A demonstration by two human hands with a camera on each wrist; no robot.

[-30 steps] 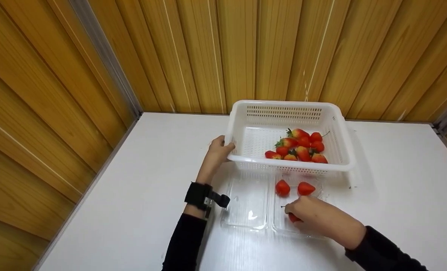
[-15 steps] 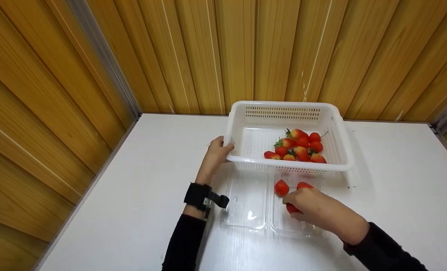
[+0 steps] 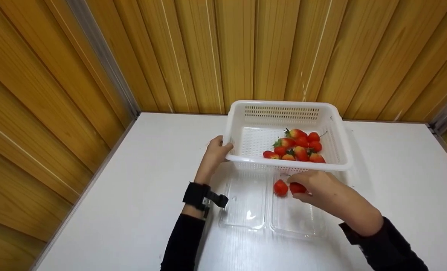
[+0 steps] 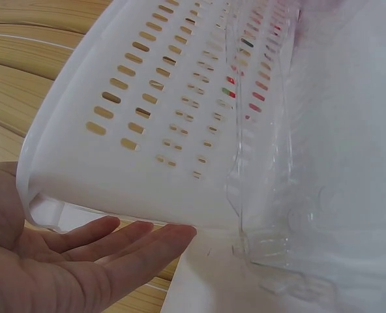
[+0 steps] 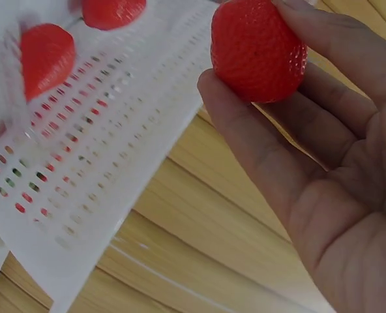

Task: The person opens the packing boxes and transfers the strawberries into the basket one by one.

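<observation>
My left hand grips the left rim of the white slotted basket, thumb over the edge and fingers underneath. In the left wrist view these fingers lie along the basket's end. With fingertips and thumb, my right hand pinches a red strawberry over the right half of a clear plastic box. One loose strawberry lies in that half, left of the held one. The right wrist view shows another strawberry; in the head view the right hand hides it.
Several strawberries fill the right part of the basket, some with green leaves. The box's left half is bare. Wooden panels stand behind the white table.
My right hand has moved away from me, toward the basket, carrying the strawberry from the box's near part to its far part. The left hand stays on the basket rim.
</observation>
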